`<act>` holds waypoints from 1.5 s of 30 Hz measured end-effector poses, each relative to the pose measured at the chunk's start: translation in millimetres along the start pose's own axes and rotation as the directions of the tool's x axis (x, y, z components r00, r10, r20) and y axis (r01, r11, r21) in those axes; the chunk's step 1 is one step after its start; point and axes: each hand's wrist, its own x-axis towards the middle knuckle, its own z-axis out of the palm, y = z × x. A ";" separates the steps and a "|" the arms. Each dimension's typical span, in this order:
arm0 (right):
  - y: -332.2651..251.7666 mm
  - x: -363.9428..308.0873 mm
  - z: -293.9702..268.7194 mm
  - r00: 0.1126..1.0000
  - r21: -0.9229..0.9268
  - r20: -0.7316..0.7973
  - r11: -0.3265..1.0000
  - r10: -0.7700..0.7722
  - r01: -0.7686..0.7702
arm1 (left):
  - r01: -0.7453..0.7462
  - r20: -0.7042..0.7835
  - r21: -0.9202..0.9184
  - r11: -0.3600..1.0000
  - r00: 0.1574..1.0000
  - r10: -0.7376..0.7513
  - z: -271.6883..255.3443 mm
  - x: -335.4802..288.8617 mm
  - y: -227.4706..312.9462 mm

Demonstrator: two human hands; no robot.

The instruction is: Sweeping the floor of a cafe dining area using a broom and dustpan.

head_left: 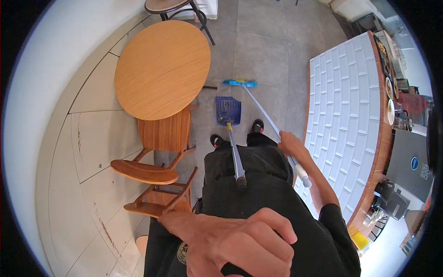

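My right hand [291,143] is wrapped round the pale handle of a broom [262,110]. Its blue head [240,83] rests on the grey floor ahead of me. Just nearer lies a dark blue dustpan [228,111] with some debris in it. The dustpan's long handle [236,157] rises toward my black apron and no hand holds it; whether it touches the apron I cannot tell. Close to my chest my left hand [244,240] is closed, with a bit of something black showing at its fingers that I cannot make out.
A round wooden table [164,69] and wooden chairs [164,131] stand at the left along a tiled wall. A stool [168,5] is beyond the table. To the right runs a white-tiled counter [344,106] bearing plates [390,112] and a grey machine [410,161].
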 end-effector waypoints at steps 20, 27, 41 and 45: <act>-8.0 0.8 -3.3 1.000 -0.041 0.004 0.999 0.003 -0.003 | 0.207 -0.124 -0.169 0.964 0.966 -0.229 4.1 14.8 30.4; 5.0 11.9 12.2 1.000 -0.120 0.002 0.993 -0.014 0.014 | 0.021 -0.157 0.072 0.997 0.988 -0.009 -6.6 -0.9 22.4; -9.6 0.2 -2.0 0.999 -0.049 0.032 0.999 0.009 -0.007 | -0.129 0.288 -0.286 0.950 0.934 0.213 5.0 31.9 -24.5; -9.3 1.3 0.6 1.000 -0.009 0.012 1.000 0.022 -0.022 | -0.384 -0.216 -0.169 0.907 0.913 0.346 40.3 14.4 -48.0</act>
